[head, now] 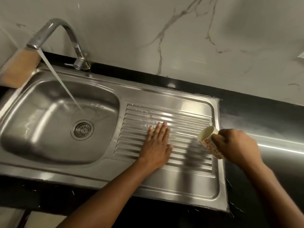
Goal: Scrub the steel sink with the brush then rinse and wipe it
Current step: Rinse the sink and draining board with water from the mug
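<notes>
A black countertop (263, 116) runs across the frame below a marble-patterned wall (181, 30). The steel sink (164, 96) is set into it, with its basin (41, 129) at left and its ribbed drainboard (189, 178) at centre-right. A blurred wooden object (18, 69) sits at the sink's upper-left corner.

Basin (41, 129) lay left, draining board (189, 116) right, tap (65, 30) behind basin; my left hand (157, 143) lay on board, cup (209, 142) to its right.
</notes>
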